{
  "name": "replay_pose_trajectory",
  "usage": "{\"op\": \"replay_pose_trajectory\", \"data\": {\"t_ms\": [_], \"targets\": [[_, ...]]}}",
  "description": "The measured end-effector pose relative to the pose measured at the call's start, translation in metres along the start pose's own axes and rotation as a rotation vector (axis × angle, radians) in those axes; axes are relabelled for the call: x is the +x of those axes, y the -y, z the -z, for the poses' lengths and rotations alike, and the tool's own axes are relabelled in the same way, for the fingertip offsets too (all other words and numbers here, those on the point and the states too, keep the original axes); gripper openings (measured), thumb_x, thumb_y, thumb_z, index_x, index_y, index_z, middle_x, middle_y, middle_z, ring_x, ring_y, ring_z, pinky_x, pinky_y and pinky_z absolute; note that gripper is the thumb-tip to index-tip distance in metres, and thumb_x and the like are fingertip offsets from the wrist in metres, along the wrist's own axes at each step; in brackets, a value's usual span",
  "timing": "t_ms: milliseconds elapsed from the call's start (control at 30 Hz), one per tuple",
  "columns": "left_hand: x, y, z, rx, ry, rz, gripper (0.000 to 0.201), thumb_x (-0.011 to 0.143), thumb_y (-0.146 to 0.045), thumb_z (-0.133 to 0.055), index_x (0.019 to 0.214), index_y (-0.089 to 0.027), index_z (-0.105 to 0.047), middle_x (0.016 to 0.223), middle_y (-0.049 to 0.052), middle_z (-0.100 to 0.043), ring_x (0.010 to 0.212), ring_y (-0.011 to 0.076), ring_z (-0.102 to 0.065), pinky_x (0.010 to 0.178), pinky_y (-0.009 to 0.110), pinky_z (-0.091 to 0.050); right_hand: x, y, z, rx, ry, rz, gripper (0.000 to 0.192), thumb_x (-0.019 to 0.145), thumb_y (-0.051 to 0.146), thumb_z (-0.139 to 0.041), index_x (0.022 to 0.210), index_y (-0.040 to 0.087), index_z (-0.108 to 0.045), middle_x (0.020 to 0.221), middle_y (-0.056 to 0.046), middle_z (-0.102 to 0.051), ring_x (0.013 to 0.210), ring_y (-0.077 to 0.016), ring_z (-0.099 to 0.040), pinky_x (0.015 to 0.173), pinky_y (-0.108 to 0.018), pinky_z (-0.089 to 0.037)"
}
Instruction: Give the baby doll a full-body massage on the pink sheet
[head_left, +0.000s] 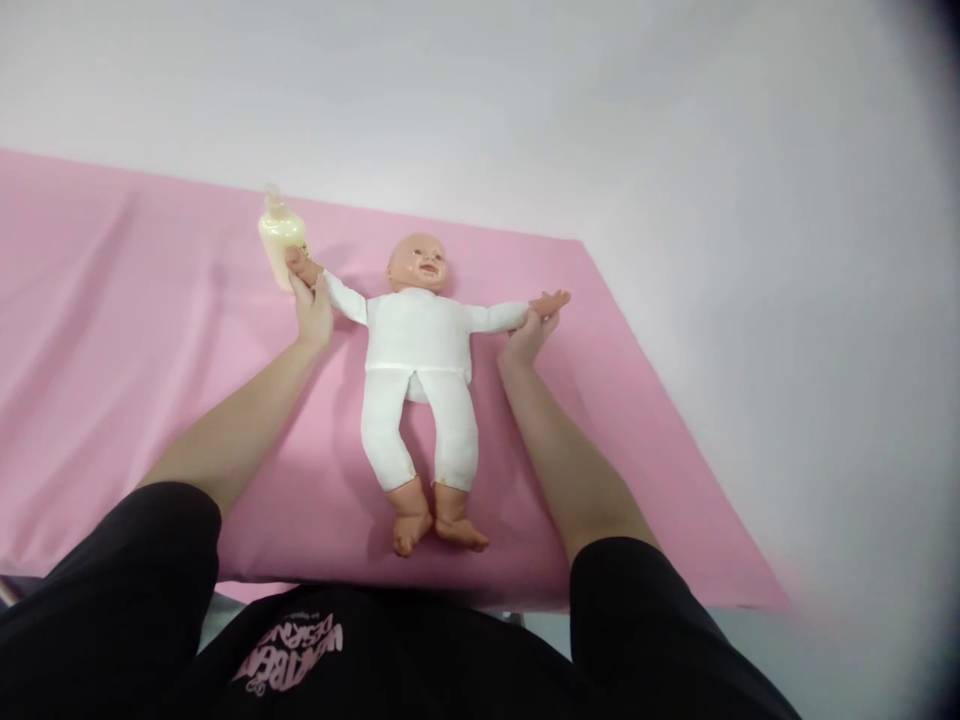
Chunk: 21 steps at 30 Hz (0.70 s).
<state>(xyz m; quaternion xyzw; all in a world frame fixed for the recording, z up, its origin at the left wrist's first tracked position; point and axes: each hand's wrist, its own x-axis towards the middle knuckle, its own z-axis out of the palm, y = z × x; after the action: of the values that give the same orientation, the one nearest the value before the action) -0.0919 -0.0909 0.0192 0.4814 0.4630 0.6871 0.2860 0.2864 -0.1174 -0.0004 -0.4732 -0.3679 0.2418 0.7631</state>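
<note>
Black sleeves [112, 590] are nearest; at twelve o'clock the doll [418, 370], judged light and stiff-limbed, is pinched at both wrists by left hand [313, 310] and right hand [531, 330], bottle [280, 238] at eleven.

A pale yellow baby bottle [280, 236] stands upright just beyond the left-side grip, at the far edge of a pink sheet [112, 330]. The sheet spreads beneath both grips, meeting a plain white wall [525, 100] behind them.
</note>
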Motion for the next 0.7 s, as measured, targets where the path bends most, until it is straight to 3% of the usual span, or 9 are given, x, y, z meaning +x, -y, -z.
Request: {"op": "replay_pose_trajectory", "data": {"t_ms": [67,200,300,400,500,700], "targets": [[-0.002,0.003,0.0,0.062,0.074,-0.075,0.084,0.104,-0.059,-0.061,0.168,-0.021,-0.021,0.178,0.017,-0.024,0.166,0.0262,-0.027,0.137,0.04,-0.026,-0.004,0.006,-0.005,-0.05,0.035,0.162,0.071,0.092,0.038,-0.045,0.16,0.028,-0.03,0.173,-0.011,-0.03,0.163,-0.0263,-0.035,0.127,-0.061,-0.042],[-0.013,0.002,-0.006,0.228,0.345,-0.29,0.084,0.1,-0.075,-0.055,0.162,-0.021,-0.036,0.164,0.021,-0.046,0.154,0.035,-0.045,0.132,0.052,-0.032,-0.02,0.016,-0.017,-0.185,0.322,0.432,0.073,0.095,0.041,-0.052,0.163,0.026,-0.03,0.17,-0.012,-0.039,0.162,-0.028,-0.037,0.133,-0.058,-0.034],[-0.026,-0.008,-0.015,0.426,0.558,-0.457,0.074,0.105,-0.068,-0.049,0.16,-0.019,-0.045,0.154,0.021,-0.057,0.145,0.0369,-0.052,0.127,0.056,-0.035,-0.032,0.018,-0.021,-0.363,0.539,0.516,0.064,0.098,0.04,-0.054,0.16,0.027,-0.042,0.16,-0.013,-0.053,0.152,-0.0309,-0.05,0.13,-0.058,-0.038],[-0.036,-0.02,-0.024,0.606,0.713,-0.547,0.058,0.109,-0.049,-0.043,0.156,-0.017,-0.054,0.149,0.02,-0.061,0.137,0.0371,-0.056,0.122,0.059,-0.039,-0.038,0.018,-0.024,-0.499,0.726,0.606,0.056,0.097,0.032,-0.054,0.152,0.027,-0.054,0.147,-0.012,-0.066,0.138,-0.0317,-0.061,0.125,-0.057,-0.044],[-0.04,-0.026,-0.027,0.649,0.731,-0.57,0.056,0.108,-0.041,-0.041,0.155,-0.014,-0.055,0.147,0.021,-0.062,0.134,0.0367,-0.058,0.12,0.058,-0.041,-0.041,0.017,-0.027,-0.539,0.772,0.634,0.057,0.095,0.025,-0.052,0.151,0.028,-0.057,0.145,-0.009,-0.068,0.134,-0.03,-0.062,0.123,-0.055,-0.046],[-0.034,-0.015,-0.022,0.434,0.51,-0.489,0.074,0.105,-0.068,-0.046,0.157,-0.015,-0.046,0.152,0.023,-0.058,0.144,0.0373,-0.054,0.127,0.058,-0.037,-0.039,0.017,-0.026,-0.416,0.622,0.484,0.061,0.099,0.039,-0.055,0.158,0.025,-0.046,0.159,-0.013,-0.057,0.149,-0.0287,-0.053,0.13,-0.055,-0.039]]}}
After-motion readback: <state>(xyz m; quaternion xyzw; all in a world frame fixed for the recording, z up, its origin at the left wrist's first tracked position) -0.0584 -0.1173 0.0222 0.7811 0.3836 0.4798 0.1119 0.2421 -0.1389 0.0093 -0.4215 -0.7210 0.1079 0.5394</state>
